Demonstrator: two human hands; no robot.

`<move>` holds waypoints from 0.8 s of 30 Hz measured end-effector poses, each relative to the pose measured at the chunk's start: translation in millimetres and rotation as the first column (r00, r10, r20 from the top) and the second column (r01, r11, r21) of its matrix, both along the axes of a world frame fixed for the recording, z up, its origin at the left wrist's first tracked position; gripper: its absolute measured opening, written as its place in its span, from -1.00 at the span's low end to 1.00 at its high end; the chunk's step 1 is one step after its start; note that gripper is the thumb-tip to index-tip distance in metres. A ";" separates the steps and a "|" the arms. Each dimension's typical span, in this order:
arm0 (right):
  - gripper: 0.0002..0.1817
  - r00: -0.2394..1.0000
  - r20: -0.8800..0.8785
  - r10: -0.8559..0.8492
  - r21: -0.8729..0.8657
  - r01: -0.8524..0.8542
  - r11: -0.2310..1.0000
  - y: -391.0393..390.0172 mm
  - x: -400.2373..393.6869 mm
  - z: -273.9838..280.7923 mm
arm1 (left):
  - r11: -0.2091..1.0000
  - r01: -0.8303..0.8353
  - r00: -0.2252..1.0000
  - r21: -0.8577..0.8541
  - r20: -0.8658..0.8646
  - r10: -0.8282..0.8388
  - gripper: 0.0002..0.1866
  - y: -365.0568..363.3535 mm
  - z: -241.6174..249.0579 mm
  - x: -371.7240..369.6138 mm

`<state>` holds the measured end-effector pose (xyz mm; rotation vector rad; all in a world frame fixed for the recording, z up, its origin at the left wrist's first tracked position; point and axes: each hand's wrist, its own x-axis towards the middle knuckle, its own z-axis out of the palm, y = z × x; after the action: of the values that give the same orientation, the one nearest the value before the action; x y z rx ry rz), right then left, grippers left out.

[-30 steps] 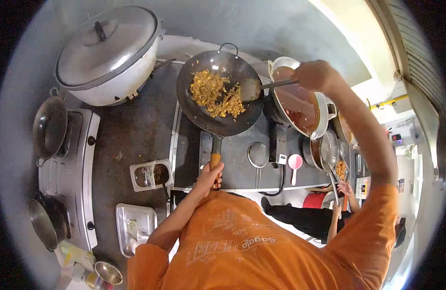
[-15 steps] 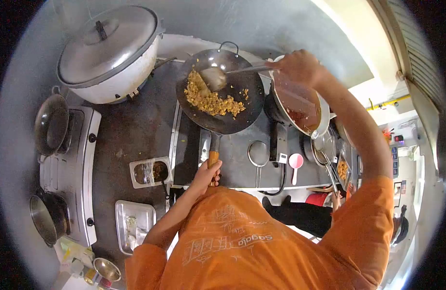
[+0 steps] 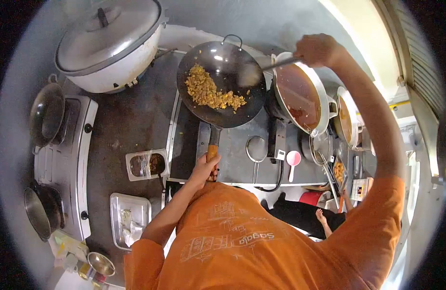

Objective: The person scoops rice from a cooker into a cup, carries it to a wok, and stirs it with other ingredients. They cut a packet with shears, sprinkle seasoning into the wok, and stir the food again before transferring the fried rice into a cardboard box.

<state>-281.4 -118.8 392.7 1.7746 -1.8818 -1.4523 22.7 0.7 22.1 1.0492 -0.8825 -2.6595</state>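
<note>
I am gripping the wooden handle of the round black wok (image 3: 222,77) with my left hand (image 3: 205,168), fingers wrapped tight, elbow bent close to my orange shirt. My right hand (image 3: 318,50) is reaching out at full stretch, closed around the long metal spatula (image 3: 261,70), whose blade is hanging over the wok beside the yellow fried rice (image 3: 207,90).

Left hand (image 3: 206,169) grips the wok (image 3: 222,82) handle; food (image 3: 208,92) lies beyond that grip, in the wok. Right of the wok, under the right hand (image 3: 319,50), sits the sauce pot (image 3: 300,96). Far left, the lidded pot (image 3: 107,43).
</note>
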 end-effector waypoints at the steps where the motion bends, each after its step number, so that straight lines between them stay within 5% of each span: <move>1: -0.74 1.000 -0.001 0.005 0.001 -0.005 1.000 2.7 -12.1 3.2 | 1.000 -0.007 1.000 -0.001 -0.005 0.007 -0.68 -1.5 1.6 -0.4; 4: -0.68 0.950 0.304 -0.065 0.289 -0.026 0.957 13.7 -37.8 -5.3 | 1.000 -0.009 1.000 -0.012 0.000 0.009 -0.68 -2.3 7.1 -0.2; 6: -0.68 0.724 0.524 -0.447 0.195 0.409 0.891 32.4 -0.6 -20.9 | 1.000 -0.012 1.000 -0.009 -0.001 0.012 -0.67 -1.6 6.2 -1.0; 9: -0.70 0.622 0.657 -0.426 0.129 0.464 0.877 38.9 -1.3 -43.1 | 1.000 -0.007 1.000 -0.013 -0.002 0.007 -0.66 -2.9 7.2 -0.7; 10: -0.70 0.619 0.659 -0.427 0.131 0.465 0.876 39.8 -5.8 -38.5 | 1.000 0.006 1.000 -0.014 -0.004 -0.006 -0.66 -2.4 7.3 -0.3; 12: -0.69 0.717 0.671 -0.188 0.104 0.160 0.982 49.7 -11.0 -21.2 | 1.000 0.007 1.000 0.001 0.002 -0.007 -0.66 -2.4 8.2 1.2; 13: -0.68 0.794 0.537 -0.284 0.131 0.255 0.958 57.5 -24.5 -20.5 | 1.000 -0.005 1.000 0.010 -0.002 0.005 -0.66 -3.0 8.4 0.6; 16: -0.63 0.755 0.598 -0.269 0.235 0.155 0.959 92.3 -66.4 -23.4 | 1.000 0.004 1.000 -0.009 -0.007 -0.004 -0.62 -1.1 -0.3 -0.4; 18: -0.61 0.606 0.739 -0.294 0.238 0.174 0.956 124.8 -80.6 -60.5 | 1.000 0.002 1.000 -0.012 0.000 -0.002 -0.62 -0.5 1.5 -0.5; 20: -0.56 0.526 0.818 -0.234 0.065 0.320 0.945 150.1 -48.0 -123.3 | 1.000 0.007 1.000 -0.026 0.006 -0.007 -0.62 -1.3 3.2 0.1; 22: -0.54 0.281 0.905 -0.318 0.069 0.643 0.763 157.9 25.1 -164.8 | 1.000 -0.006 1.000 -0.018 0.012 0.006 -0.63 -0.8 4.2 -1.5; 23: -0.47 0.220 0.829 -0.515 0.171 0.776 0.607 153.6 50.9 -187.0 | 1.000 0.000 1.000 -0.021 0.018 0.000 -0.63 -0.4 3.4 -2.0; 24: -0.48 0.274 0.954 -0.124 -0.109 0.697 0.709 169.9 45.3 -257.4 | 1.000 0.002 1.000 -0.022 0.030 -0.001 -0.64 -0.7 1.7 -2.1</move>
<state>-236.1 51.1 135.3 1.9338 -3.0640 0.3687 20.6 -0.1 23.8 1.0867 -0.9169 -2.6358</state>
